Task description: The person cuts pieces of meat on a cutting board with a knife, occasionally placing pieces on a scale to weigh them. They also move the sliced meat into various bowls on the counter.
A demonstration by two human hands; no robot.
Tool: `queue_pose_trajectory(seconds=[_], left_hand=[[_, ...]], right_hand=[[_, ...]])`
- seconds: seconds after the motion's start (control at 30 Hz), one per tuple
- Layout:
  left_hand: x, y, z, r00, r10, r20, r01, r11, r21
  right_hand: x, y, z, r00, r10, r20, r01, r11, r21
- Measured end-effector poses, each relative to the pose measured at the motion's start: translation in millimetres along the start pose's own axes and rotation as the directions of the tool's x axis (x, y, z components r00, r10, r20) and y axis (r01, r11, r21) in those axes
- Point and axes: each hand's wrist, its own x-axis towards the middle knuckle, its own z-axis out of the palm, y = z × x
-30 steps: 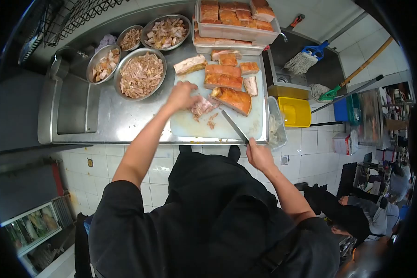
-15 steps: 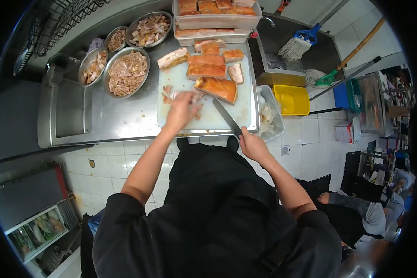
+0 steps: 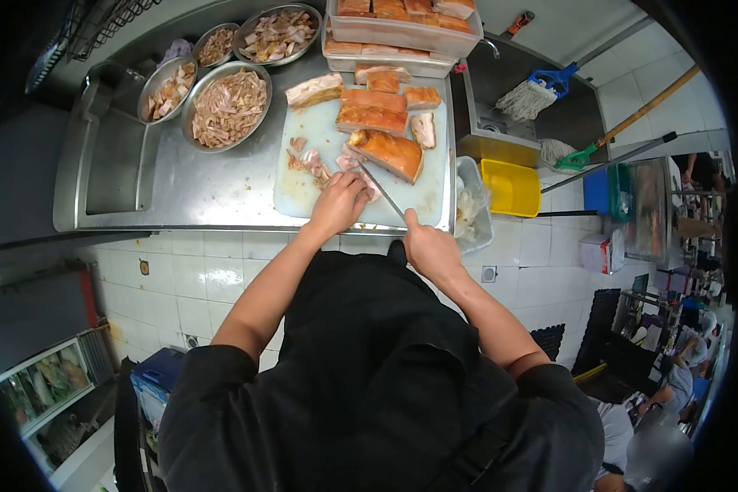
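My right hand (image 3: 429,248) is wrapped round the handle of a long knife (image 3: 383,191), whose blade reaches up and left to a pale slice of meat (image 3: 371,190). On that slice rest the bent fingers of my left hand (image 3: 339,202), close beside the blade. Small meat scraps (image 3: 310,162) lie just left of the fingers on the white cutting board (image 3: 303,201). Above the knife sits a large browned slab of meat (image 3: 388,154), with several more browned pieces (image 3: 372,110) behind it.
Metal bowls of cut meat (image 3: 228,108) stand at the upper left, near a sink (image 3: 121,176). Stacked plastic tubs (image 3: 402,37) of meat are at the back. A clear bin (image 3: 472,205), a yellow tub (image 3: 510,187) and mops (image 3: 530,98) are on the right. People (image 3: 679,385) are at lower right.
The knife has swung left and down towards the slice. My left hand has moved right and down onto the meat beside the blade. The whole view has shifted slightly.
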Motion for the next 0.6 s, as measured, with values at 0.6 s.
queue_pose_trajectory(seconds=[0.6], left_hand=[[12, -11, 1, 0.995, 0.094, 0.03, -0.09, 0.988, -0.124]], right_hand=[[-10, 5, -4, 0.999, 0.027, 0.023, -0.027, 0.999, -0.024]])
